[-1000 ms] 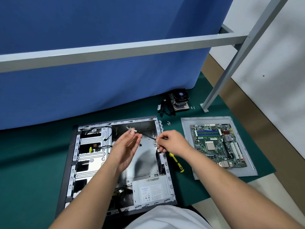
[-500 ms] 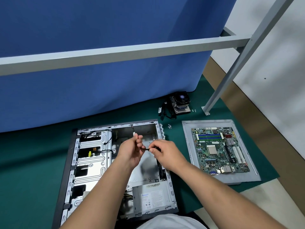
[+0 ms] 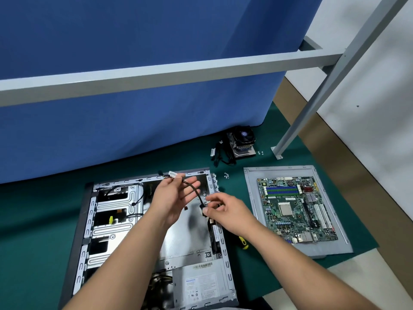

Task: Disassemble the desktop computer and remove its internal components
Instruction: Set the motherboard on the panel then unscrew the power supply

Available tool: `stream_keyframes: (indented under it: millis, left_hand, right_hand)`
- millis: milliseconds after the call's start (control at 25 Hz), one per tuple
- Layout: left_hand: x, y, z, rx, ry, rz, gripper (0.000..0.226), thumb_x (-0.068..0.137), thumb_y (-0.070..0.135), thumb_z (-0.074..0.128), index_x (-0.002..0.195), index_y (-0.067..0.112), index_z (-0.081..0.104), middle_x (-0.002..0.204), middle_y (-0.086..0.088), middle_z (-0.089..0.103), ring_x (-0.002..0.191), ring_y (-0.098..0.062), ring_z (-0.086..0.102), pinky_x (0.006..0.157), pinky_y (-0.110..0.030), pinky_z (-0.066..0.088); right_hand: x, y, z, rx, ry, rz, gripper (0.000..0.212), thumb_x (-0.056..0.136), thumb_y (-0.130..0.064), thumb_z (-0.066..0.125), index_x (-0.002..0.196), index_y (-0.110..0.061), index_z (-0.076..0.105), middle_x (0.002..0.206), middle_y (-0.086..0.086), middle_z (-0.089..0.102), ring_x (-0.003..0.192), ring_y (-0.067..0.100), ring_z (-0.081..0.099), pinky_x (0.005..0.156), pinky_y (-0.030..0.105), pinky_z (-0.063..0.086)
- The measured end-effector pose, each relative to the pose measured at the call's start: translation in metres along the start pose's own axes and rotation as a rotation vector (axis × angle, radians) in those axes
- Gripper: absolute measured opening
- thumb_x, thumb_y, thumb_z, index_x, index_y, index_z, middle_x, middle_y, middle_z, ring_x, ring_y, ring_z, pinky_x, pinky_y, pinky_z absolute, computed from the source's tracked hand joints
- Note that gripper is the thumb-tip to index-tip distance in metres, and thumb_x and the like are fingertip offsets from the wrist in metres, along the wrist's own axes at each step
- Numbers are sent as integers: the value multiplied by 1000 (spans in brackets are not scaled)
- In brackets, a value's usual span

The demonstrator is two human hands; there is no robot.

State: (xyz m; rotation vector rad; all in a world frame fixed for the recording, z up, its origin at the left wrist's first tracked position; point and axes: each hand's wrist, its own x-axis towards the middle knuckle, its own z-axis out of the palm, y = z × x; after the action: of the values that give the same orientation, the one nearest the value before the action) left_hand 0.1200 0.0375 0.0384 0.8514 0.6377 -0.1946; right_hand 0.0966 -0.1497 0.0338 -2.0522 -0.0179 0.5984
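Note:
The open computer case (image 3: 89,222) lies flat on the green mat, its power supply (image 3: 199,285) at the near end. Above the case my left hand (image 3: 172,200) holds up the white connector end of a black cable (image 3: 194,189), pinched between thumb and fingers. My right hand (image 3: 225,211) pinches the cable's lower end beside the case's right wall, close to the black case fan (image 3: 213,238). The removed motherboard (image 3: 295,209) rests on the grey side panel (image 3: 250,193) to the right.
A CPU cooler (image 3: 242,142) with black cables sits at the back by the blue partition. Small screws (image 3: 226,175) lie on the mat. A yellow-handled screwdriver (image 3: 243,242) lies between case and panel. A grey frame bar (image 3: 156,74) crosses overhead, its leg (image 3: 312,104) at the right.
My hands have drawn apart. The left one has lifted the cable's white connector toward the case's far edge, and the right has moved to the right wall, stretching the cable between them.

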Motion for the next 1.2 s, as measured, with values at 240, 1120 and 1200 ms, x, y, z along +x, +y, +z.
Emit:
stream_keyframes:
  millis: [240,1120,1200]
  left_hand:
    - [12,13,21,42,8,59,15,108,18,50,114,5,55,96,-19,77,92,-33,76,76,-43,64]
    - [108,27,-26,2131,275,565,61,99,46,20,85,18,73,89,-4,73,101,-29,64,84,-37,47]
    - [113,26,-28,2127,282,593,59,99,45,22,84,19,72,87,-3,73,99,-29,63,83,-37,47]
  right_hand:
    - [11,2,19,-14,208,-93,18,90,-26,74,108,-28,71,88,-17,66,70,-8,60,66,8,41]
    - [227,54,-73,473,518,457,13,93,-5,68,103,-14,67,103,10,72,89,24,71,82,31,61]
    - [255,58,-75,300,502,454,20,95,-11,65,114,-15,68,120,12,69,112,31,67,101,36,53]
